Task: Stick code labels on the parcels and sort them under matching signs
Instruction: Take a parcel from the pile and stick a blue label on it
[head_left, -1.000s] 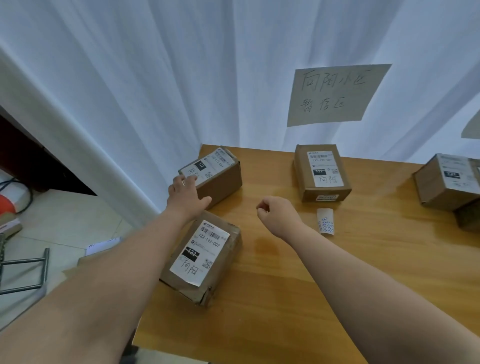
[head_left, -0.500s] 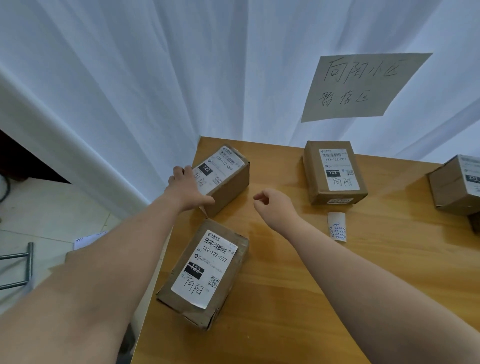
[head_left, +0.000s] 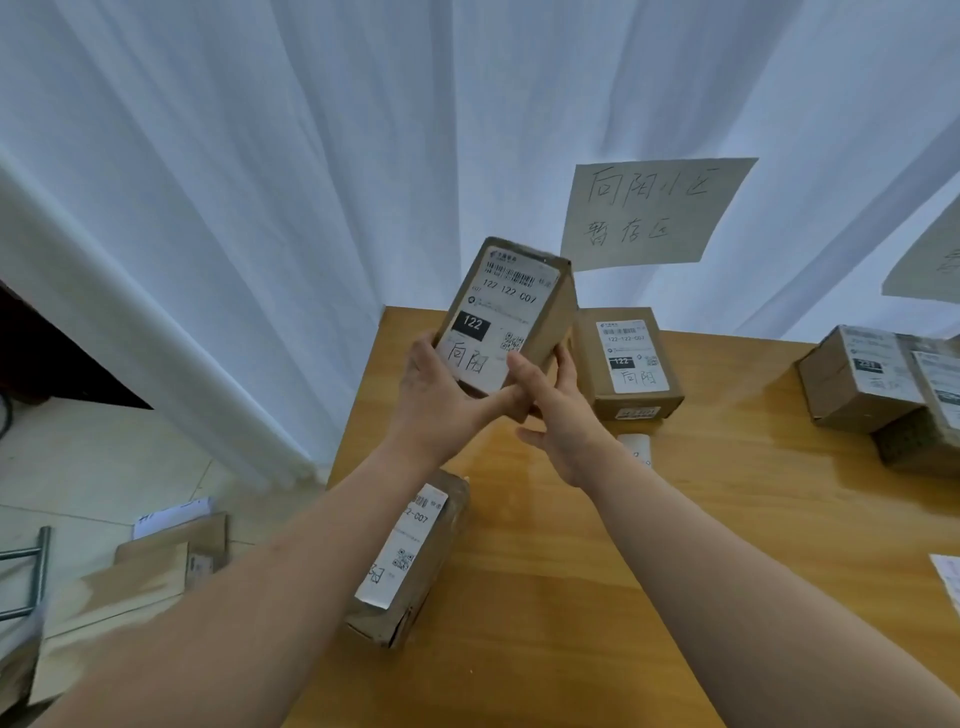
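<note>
A box (head_left: 506, 312) is being held above the counter (head_left: 571, 571), its lower end being gripped by the left hand (head_left: 436, 400) and right hand (head_left: 561, 415); judged light, stiff, best taken by opposite sides

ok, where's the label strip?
Head view, right of centre: label strip on the table, just in front of the parcel under the sign, beside the right hand.

Lifted parcel (head_left: 506, 312) above table (head_left: 675, 545), sign (head_left: 649, 213) behind right.
</note>
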